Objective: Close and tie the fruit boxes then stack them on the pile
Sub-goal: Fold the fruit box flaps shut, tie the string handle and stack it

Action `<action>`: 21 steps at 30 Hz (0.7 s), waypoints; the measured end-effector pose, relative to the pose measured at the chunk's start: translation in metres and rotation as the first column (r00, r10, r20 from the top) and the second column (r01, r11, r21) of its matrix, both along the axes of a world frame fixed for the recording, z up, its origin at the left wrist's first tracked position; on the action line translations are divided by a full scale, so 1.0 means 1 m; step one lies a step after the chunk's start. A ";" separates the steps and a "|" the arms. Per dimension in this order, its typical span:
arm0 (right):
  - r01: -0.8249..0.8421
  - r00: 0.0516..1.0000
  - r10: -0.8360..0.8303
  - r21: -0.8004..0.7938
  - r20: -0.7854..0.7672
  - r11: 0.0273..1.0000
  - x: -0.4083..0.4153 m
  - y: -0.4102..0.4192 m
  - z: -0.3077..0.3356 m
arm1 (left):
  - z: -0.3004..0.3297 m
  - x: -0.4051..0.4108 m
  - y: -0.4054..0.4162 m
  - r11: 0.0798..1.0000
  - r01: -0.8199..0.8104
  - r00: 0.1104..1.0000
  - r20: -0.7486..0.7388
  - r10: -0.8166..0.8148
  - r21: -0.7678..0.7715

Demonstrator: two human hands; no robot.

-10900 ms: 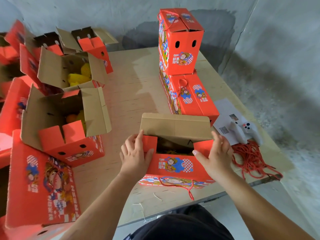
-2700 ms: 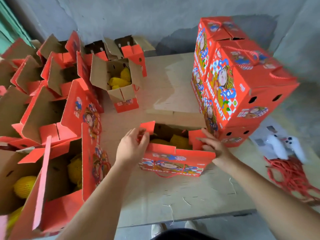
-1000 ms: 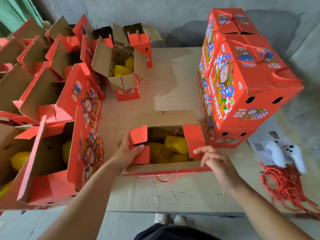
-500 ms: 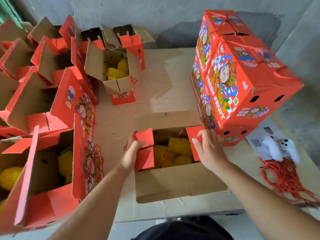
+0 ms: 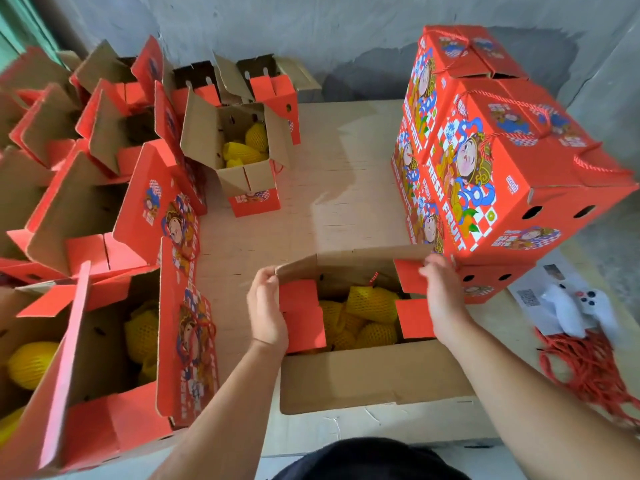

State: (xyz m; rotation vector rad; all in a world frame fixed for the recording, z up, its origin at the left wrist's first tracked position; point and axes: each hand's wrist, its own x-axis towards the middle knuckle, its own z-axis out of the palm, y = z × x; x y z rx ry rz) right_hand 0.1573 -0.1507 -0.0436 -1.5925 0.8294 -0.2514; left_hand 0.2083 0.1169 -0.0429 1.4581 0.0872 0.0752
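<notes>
An open red fruit box (image 5: 367,375) stands on the table right in front of me, with yellow net-wrapped fruit (image 5: 370,303) inside. Its near brown flap lies open toward me. My left hand (image 5: 266,313) grips the left corner of the far brown flap, beside the red left side flaps. My right hand (image 5: 440,296) holds the flap's right end by the red right side flaps. The far flap is lifted partway. The pile of closed, tied red boxes (image 5: 485,174) stands just right of and behind the open box.
Several open red boxes with fruit crowd the table's left side (image 5: 104,306), and one more (image 5: 242,154) stands at the back. A heap of red cord (image 5: 585,368) and a white controller (image 5: 581,310) on paper lie at the right. The grey wall is behind.
Both hands moved from the red side flaps to the far brown flap and lifted it up off the table toward me.
</notes>
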 end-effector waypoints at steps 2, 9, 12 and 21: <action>0.084 0.994 -0.098 0.248 0.045 0.965 -0.004 -0.005 0.002 | -0.003 0.000 0.001 1.000 -0.008 1.000 -0.005 0.008 -0.010; -0.001 0.997 -0.003 0.060 0.072 0.998 -0.007 -0.005 0.009 | 0.008 0.020 0.022 0.946 0.203 0.973 0.054 -0.223 0.253; -0.039 0.994 0.043 -0.043 0.097 0.998 -0.007 -0.004 0.009 | 0.016 0.038 0.026 0.876 0.300 0.940 0.040 -0.339 0.379; -0.050 0.995 0.058 -0.099 0.078 0.994 -0.006 -0.013 0.004 | 0.040 0.055 0.037 0.337 0.475 0.677 -0.092 -0.730 0.813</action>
